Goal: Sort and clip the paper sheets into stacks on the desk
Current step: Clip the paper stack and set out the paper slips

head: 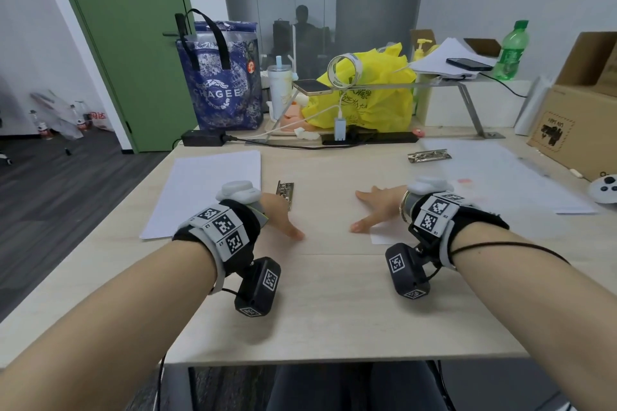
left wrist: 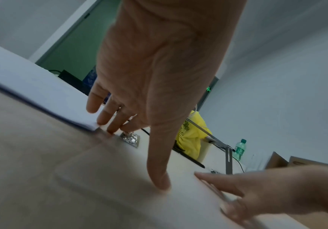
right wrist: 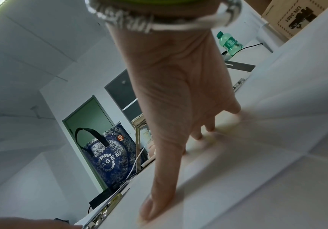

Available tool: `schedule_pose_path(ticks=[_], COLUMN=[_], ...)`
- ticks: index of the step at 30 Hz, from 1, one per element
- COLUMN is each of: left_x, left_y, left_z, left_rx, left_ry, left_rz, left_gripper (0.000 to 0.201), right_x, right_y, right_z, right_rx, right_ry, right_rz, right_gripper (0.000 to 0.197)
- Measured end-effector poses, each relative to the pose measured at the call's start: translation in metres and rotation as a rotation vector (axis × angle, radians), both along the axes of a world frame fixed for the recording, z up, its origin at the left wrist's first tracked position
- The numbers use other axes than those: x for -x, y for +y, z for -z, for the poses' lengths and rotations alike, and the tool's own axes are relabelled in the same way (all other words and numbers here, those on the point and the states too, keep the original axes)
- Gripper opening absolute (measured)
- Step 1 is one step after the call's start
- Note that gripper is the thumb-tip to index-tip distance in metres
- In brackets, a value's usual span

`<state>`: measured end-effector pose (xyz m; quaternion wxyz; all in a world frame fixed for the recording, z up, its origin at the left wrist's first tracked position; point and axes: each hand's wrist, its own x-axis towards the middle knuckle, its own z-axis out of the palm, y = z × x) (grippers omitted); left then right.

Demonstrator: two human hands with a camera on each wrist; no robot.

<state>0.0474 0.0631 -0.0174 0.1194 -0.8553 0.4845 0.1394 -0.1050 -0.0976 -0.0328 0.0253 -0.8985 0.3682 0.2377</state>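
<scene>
We are pressing both hands flat, fingers spread, at mid-frame on the desk: left hand beside the paper stack and metal clip, right hand on a loose sheet.

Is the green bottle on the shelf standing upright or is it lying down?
Upright. The green bottle stands on the shelf at the back of the desk with its cap on top. Its fill level cannot be told.

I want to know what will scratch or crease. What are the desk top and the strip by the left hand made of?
Pale beige desk top: seemingly wood-look laminate, matte, with faint grain. Shiny silver clip strip: probably metal, given its mirror-like glints, though it is too small to confirm.
</scene>
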Motion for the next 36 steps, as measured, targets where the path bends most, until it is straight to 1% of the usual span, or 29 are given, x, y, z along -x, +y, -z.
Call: schedule_pose_path(ticks=[4,11,18,23,27,28,30,32,36], left_x=[0.006,0.011,0.015,0.019,0.017,0.016,0.012,0.006,-0.002], left_y=[-0.001,-0.002,-0.005,-0.003,-0.002,-0.002,-0.005,-0.011,-0.025], left_z=[0.005,0.001,0.006,0.002,-0.002,-0.006,-0.012,-0.019,-0.02], left_rx=[-0.031,-0.022,-0.04,-0.094,-0.097,-0.088,-0.038,0.041,0.2], left_ry=[0.004,0.008,-0.006,-0.038,-0.049,-0.052,-0.072,-0.076,-0.078], left_rz=[0.017,0.022,0.052,0.063,0.065,0.064,0.058,0.019,-0.103], left_gripper=[0.061,0.071,0.07,0.073,0.075,0.073,0.057,0.047,0.045], right_x=[0.0,0.002,0.0,-0.002,0.0,0.0,0.0,0.0,0.001], right_y=[-0.003,-0.006,-0.009,-0.009,-0.009,-0.01,-0.009,-0.009,-0.01], right_z=[0.002,0.002,0.004,0.002,0.001,0.002,0.003,0.003,0.003], right_rx=[0.0,0.005,0.008,0.01,0.011,0.007,0.001,0.002,-0.009], right_ry=[-0.007,-0.005,0.003,0.028,0.024,0.019,0.005,0.005,-0.001], right_rz=[-0.012,-0.012,-0.016,-0.02,-0.016,-0.015,-0.015,-0.012,-0.01], right_gripper=[0.108,0.109,0.109,0.11,0.111,0.111,0.111,0.11,0.11])
